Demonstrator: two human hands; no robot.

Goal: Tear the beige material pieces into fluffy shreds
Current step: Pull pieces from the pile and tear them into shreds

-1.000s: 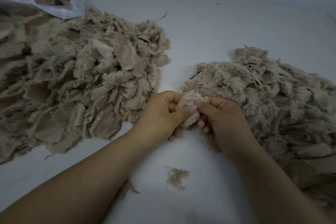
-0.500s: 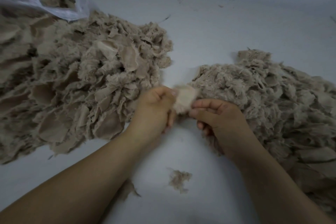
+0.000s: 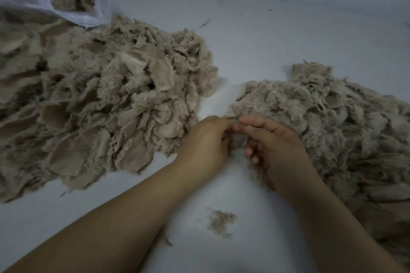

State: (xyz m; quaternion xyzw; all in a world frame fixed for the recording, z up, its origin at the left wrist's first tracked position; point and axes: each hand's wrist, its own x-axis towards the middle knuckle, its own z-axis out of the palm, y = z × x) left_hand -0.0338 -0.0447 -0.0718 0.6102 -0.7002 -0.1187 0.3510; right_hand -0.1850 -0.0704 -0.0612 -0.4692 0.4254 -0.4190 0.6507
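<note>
No brand, label or writing can be read on anything here; the white plastic bag [image 3: 73,10] at the far left has no print that shows.

The left hand [image 3: 205,142] and the right hand [image 3: 269,146] meet in the middle of the white surface [image 3: 277,35], with their fingertips touching each other at the near left edge of the right pile [image 3: 321,117]. Between them there is a small beige piece [image 3: 237,141], mostly hidden by the fingers, so only a dark fluffy part shows in the gap. The left hand is curled, with its fingers closed on this piece from the left. The right hand pinches it from the right with thumb and first finger, while its other fingers are bent below. I cannot tell how much material each hand holds.

The right pile is fluffy and fine, and it lies just behind and to the right of the right hand, touching it. The left pile [image 3: 93,104] is bigger, with flat, wider pieces of beige material, and it lies just beside the left hand, on its left and far side. A small loose tuft [image 3: 220,221] lies alone on the surface, near the camera, between the two forearms. The bag rests on the far edge of the left pile, and some beige material shows through it.
</note>
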